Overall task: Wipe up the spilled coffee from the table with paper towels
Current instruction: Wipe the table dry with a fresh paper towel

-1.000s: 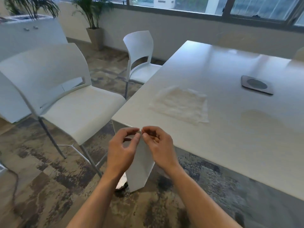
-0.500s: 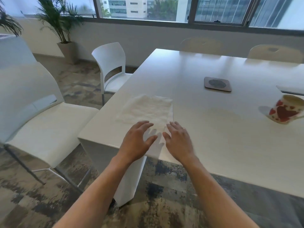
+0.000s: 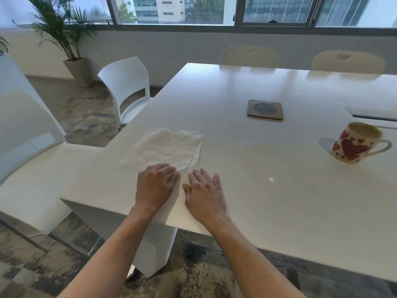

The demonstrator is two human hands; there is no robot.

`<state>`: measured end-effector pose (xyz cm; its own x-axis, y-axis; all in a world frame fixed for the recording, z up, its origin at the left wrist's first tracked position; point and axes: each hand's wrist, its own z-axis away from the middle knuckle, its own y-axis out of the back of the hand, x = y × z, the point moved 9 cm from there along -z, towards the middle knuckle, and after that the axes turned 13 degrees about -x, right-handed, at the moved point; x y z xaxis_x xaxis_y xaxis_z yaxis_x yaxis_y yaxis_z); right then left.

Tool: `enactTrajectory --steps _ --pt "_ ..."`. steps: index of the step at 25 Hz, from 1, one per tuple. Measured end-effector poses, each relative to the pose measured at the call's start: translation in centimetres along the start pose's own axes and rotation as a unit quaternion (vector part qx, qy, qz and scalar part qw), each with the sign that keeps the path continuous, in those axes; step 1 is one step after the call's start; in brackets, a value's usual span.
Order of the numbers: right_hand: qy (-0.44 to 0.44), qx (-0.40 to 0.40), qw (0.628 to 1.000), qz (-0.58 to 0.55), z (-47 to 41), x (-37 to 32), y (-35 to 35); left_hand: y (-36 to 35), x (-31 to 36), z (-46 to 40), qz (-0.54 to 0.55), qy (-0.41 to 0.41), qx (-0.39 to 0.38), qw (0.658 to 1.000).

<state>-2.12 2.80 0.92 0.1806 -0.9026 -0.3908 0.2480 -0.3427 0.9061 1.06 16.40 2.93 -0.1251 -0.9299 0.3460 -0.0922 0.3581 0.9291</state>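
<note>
Four chairs (image 3: pixel 126 87) rnd white table (image 3: pixel 279 190)

A wide window (image 3: pixel 214 9) runs along the far wall and shows buildings outside (daylight comes in). White chairs (image 3: pixel 126 87) stand around the white counter (image 3: pixel 279 190), a potted palm (image 3: pixel 64 37) stands in the corner, and the floor (image 3: pixel 81 112) has patterned grey-brown carpet

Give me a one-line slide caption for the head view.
Both hands, left and right, flat at the paper towel's near edge; heart mug tipped nearby.
</note>
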Motion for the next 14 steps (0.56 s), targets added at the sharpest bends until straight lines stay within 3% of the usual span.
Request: enactTrajectory --steps 3,6,10,14 --pt "0.006 0.000 1.000 -0.012 -0.2 0.1 -0.2 0.7 -0.1 0.0 0.001 -0.010 0.043 0.999" --pt "0.012 0.005 1.000 -0.015 -0.3 0.0 -0.2 1.6 -1.1 -0.1 0.073 0.036 0.068 0.994" --pt "0.014 0.006 1.000 -0.016 -0.1 -0.1 -0.1 3.8 -2.6 -0.1 0.203 0.093 0.128 0.966" --pt "0.010 0.011 1.000 -0.013 0.0 -0.1 0.1 7.4 -2.6 -1.3 0.292 0.097 0.188 0.933"
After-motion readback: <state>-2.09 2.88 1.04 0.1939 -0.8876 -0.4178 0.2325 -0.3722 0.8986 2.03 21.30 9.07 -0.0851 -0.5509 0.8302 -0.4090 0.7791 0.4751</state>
